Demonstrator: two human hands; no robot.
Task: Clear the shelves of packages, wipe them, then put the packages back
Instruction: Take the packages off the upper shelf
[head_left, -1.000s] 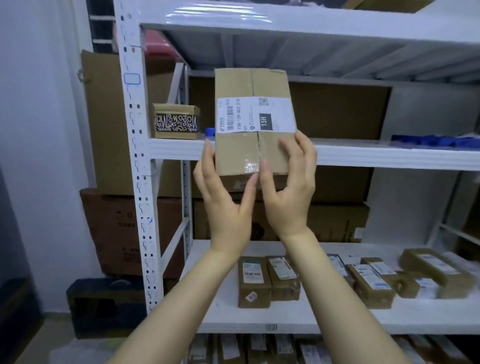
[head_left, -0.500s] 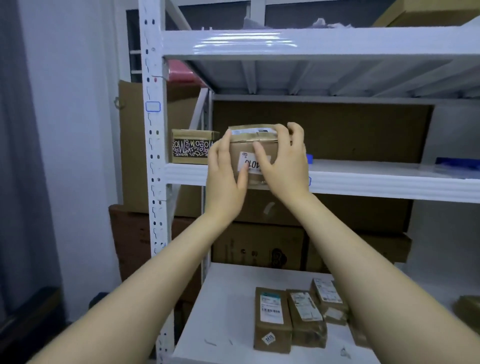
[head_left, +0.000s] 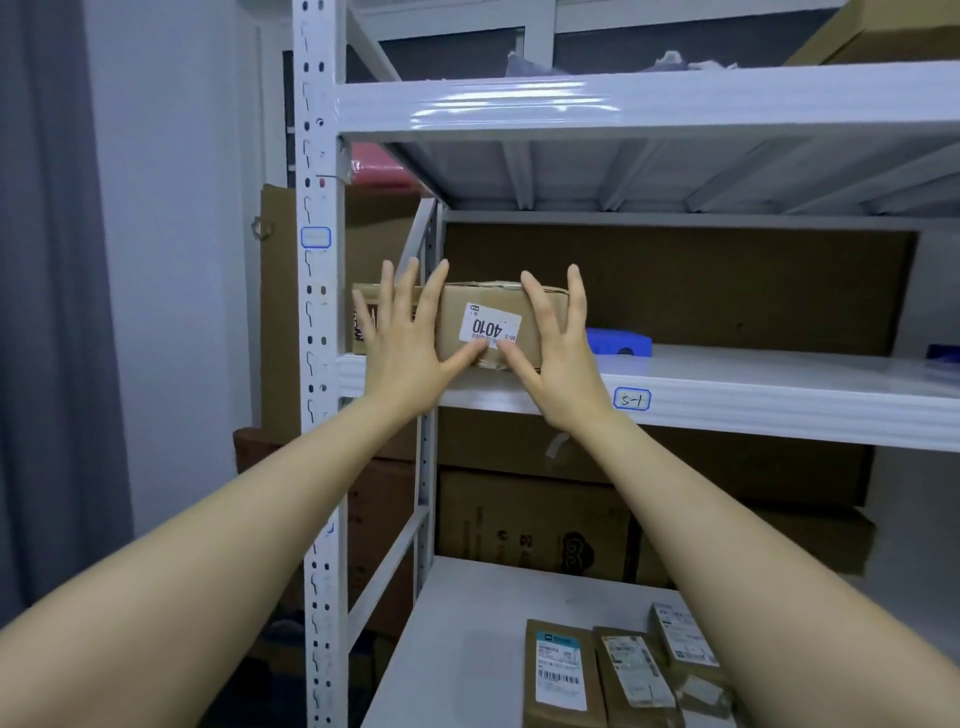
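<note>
Box on white middle shelf; left hand, right hand splayed flat, not gripping; grey wall left.

Brown cardboard box, white label with black "4010". White shelf, blue-outlined tag. Blue object behind. Brown packages below, white labels.

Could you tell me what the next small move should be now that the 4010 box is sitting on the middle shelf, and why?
Probably draw both hands back and reach down for another package. The 4010 box rests flat on the middle shelf beside the patterned box, and the left hand and right hand are spread open against its front rather than closed in a grip. Small packages wait on the lower shelf.
</note>
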